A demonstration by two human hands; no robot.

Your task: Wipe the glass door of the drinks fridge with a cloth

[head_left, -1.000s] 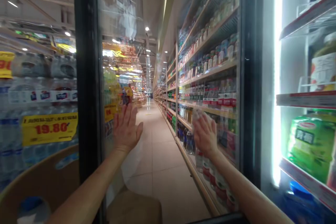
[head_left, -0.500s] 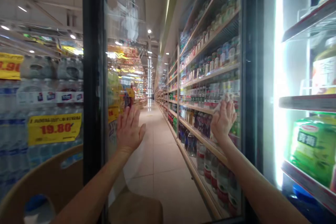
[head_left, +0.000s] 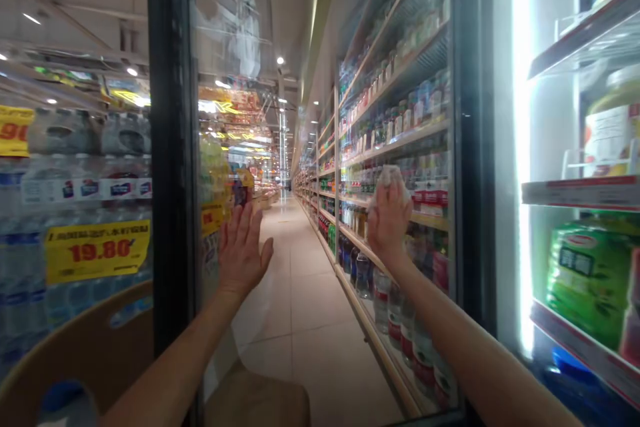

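An open glass fridge door (head_left: 320,360) with a black frame stands in front of me. My left hand (head_left: 243,252) lies flat on the glass near the door's left frame, fingers stretched upward. My right hand (head_left: 387,220) presses a crumpled white cloth (head_left: 391,177) against the glass farther right, at about mid height. Through the glass I see a long shop aisle with shelves of bottled drinks (head_left: 395,147).
The lit fridge interior (head_left: 580,193) at the right holds shelves with green packs (head_left: 585,273) and bottles. At the left, stacked water bottles carry a yellow price tag (head_left: 97,251) reading 19.80. A brown cardboard edge (head_left: 75,340) sits low at the left.
My right hand with the cloth moved up and right across the glass, then back left at mid height. My left hand stayed flat in place.
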